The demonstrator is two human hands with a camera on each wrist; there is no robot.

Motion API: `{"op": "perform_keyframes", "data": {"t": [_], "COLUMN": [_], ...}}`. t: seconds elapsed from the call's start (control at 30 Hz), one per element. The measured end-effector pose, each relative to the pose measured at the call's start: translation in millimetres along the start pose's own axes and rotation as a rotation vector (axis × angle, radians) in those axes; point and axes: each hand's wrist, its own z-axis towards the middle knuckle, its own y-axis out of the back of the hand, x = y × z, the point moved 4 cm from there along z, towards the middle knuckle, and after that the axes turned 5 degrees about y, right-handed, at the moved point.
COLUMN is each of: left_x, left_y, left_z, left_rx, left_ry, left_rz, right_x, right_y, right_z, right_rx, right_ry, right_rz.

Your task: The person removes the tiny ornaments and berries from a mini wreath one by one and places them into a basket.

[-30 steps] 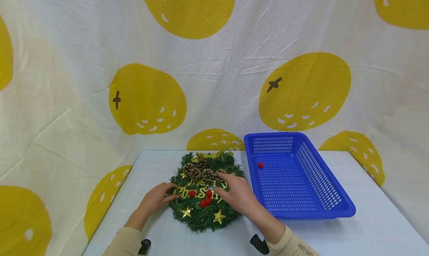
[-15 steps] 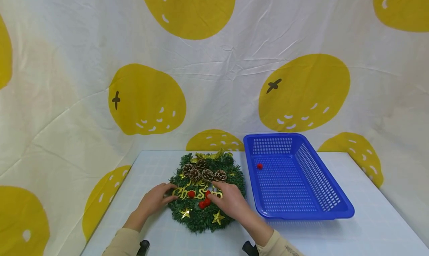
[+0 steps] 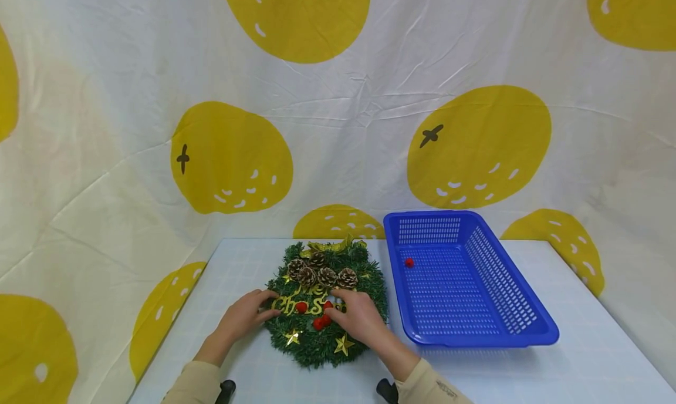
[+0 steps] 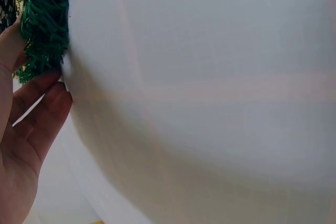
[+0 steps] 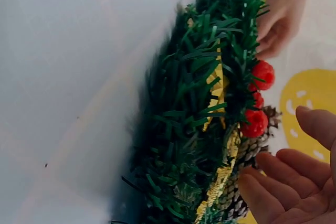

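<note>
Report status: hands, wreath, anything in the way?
Left hand holds wreath at left edge. Right hand over wreath, near red berries. Blue basket off right, not blocking.

Head view: diffuse, fairly even light; the curtain [image 3: 348, 157] shows faint sheen along creases at upper centre, a gold star [image 3: 292, 337] glints at lower centre, and a soft shadow lies beneath the basket [image 3: 486, 339] at lower right. Left wrist view: dimmer, greyish, with a broad, blurred shadow curving across the table [image 4: 220, 129] from centre left to lower right. Right wrist view: dim, bluish at left; a dark, soft-edged shadow borders the wreath [image 5: 181, 103], whose left outline is blurred.
</note>
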Motion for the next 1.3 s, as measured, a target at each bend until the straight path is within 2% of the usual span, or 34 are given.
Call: {"op": "perform_keyframes", "data": {"t": [0.17, 0.5, 0.77, 1.3], "left_x": [0.3, -0.4, -2.4, -2.0], "left_y": [-0.4, 1.2, 3.2, 0.9], "left_z": [0.7, 2.2, 2.1, 0.8], "left_rx": [-0.001, -0.015, -0.019, 0.0], "left_ry": [-0.003, -0.012, -0.024, -0.002], "left_rz": [0.003, 0.009, 0.007, 0.012], "right_x": [-1, -3, -3, -3], "right_y": [-2, -8, -11, -19], "right_z": [3, 7, 10, 13], "right_rx": [0.005, 0.026, 0.012, -0.017], "right_ry": [0.006, 0.046, 0.041, 0.025], "right_rz": [0.021, -0.05, -0.094, -0.213]}}
